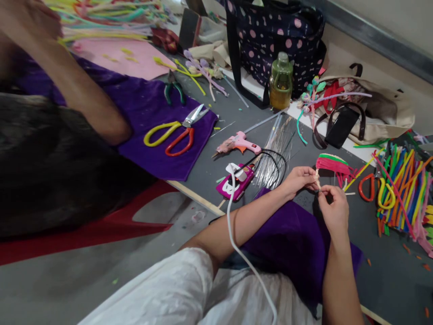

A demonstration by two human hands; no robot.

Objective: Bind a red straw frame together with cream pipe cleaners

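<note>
My left hand (300, 181) and my right hand (334, 206) meet over the table's front edge, fingertips pinched. Between them is a short cream twisted pipe cleaner (317, 178), its upper end above my left fingertips and its lower end at my right ones. Just beyond lies a pink pipe-cleaner piece (333, 165) with a green and white rim, like a watermelon slice. I cannot tell whether the cream piece joins it. Under my forearms a purple cloth (287, 230) hangs over my lap.
A pink glue gun (240, 142), a magenta device (237, 183) with a white cable, and clear sticks (275, 153) lie left. Orange-yellow scissors (372, 187) and bundled coloured pipe cleaners (402, 189) are right. Behind stand a bottle (281, 83) and bags. Another person's arm (77, 85) is at left.
</note>
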